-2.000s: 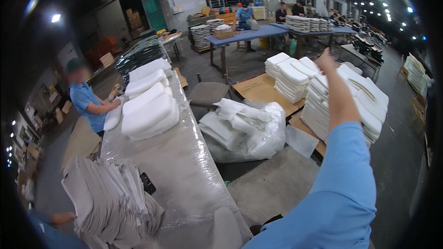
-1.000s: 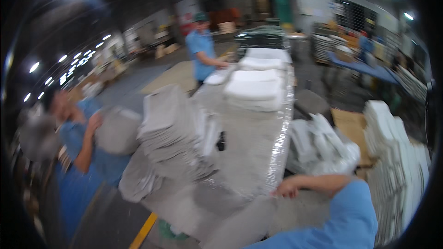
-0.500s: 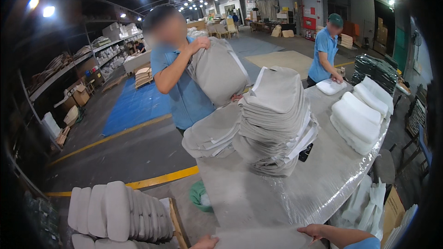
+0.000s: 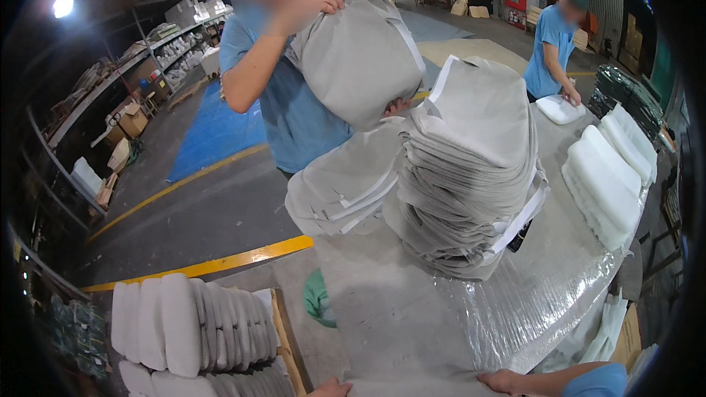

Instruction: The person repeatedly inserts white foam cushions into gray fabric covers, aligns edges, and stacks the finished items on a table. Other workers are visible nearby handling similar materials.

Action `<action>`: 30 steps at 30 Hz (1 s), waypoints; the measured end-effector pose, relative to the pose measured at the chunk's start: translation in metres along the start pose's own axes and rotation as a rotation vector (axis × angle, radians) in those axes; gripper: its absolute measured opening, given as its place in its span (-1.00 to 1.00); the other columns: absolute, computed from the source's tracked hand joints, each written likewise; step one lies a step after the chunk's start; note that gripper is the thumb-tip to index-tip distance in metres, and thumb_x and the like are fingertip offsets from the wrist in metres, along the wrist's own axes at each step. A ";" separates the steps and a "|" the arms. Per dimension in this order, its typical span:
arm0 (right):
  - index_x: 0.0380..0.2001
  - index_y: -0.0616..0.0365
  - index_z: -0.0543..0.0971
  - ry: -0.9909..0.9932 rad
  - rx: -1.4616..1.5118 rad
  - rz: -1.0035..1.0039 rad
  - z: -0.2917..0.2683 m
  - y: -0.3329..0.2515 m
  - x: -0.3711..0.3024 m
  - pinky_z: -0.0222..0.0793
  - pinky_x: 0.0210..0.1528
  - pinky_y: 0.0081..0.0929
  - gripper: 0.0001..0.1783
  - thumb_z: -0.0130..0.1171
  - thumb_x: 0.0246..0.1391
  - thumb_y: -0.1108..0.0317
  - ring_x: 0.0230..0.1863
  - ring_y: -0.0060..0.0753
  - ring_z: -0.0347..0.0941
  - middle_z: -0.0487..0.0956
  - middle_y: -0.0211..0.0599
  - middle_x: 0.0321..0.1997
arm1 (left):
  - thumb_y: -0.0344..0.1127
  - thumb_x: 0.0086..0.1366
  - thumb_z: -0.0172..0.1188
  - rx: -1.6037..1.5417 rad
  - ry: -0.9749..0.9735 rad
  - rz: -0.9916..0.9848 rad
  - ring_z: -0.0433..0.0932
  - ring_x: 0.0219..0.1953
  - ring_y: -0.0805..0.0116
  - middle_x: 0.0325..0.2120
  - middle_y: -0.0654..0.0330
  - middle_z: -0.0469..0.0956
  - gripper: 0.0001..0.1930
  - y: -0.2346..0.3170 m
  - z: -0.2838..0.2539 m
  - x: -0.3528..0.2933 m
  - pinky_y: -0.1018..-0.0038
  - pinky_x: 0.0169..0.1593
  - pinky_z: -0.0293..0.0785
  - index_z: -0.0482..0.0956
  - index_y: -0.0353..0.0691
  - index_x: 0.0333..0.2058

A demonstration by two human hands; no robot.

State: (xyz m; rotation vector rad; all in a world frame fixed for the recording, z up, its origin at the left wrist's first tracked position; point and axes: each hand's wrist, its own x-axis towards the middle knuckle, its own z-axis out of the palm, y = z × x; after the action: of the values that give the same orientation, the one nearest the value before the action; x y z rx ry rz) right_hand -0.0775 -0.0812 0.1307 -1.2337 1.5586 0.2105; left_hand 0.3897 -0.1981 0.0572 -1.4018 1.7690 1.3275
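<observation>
At the lower edge, my left hand (image 4: pixel 331 388) pinches one side of a grey fabric piece (image 4: pixel 412 387). My right hand (image 4: pixel 501 381) is closed on its opposite side. The fabric is stretched between both hands, low over the near part of the plastic-wrapped table (image 4: pixel 515 323); most of it is cut off by the picture's edge. Beyond the hands rises a tall stack of grey fabric covers (image 4: pixel 471 169) with white edging. To its left, a lower pile of similar covers (image 4: pixel 342 184) overhangs the table's side.
Across the table, a person (image 4: pixel 283 88) holds a stuffed grey cover (image 4: pixel 364 59). Another person (image 4: pixel 553 51) handles a white pad (image 4: pixel 560 109) near stacked white pads (image 4: pixel 603 184). Grey cushions (image 4: pixel 184 323) stand in rows at the lower left, beside a green bag (image 4: pixel 318 298).
My view has shifted, so the tall stack and the nearer person appear larger. My hands still hold the grey fabric piece at nearly the same place. The person opposite still grips the stuffed cover.
</observation>
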 end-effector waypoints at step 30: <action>0.08 0.53 0.57 0.173 0.416 0.479 0.017 -0.010 -0.005 0.47 0.15 -0.09 0.03 0.19 0.11 -0.43 0.18 0.08 0.56 0.58 0.25 0.17 | 0.17 0.45 -0.07 -0.110 0.308 -0.048 0.60 0.05 -0.18 -0.03 -0.30 0.61 -0.31 0.008 0.009 -0.019 0.12 0.14 0.49 0.59 -0.45 0.07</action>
State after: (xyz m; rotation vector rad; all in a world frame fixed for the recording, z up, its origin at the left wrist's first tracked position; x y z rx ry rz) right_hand -0.0594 -0.0709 0.1323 -0.5560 1.9171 0.0783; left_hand 0.3875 -0.1816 0.0724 -1.7787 1.8626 1.2525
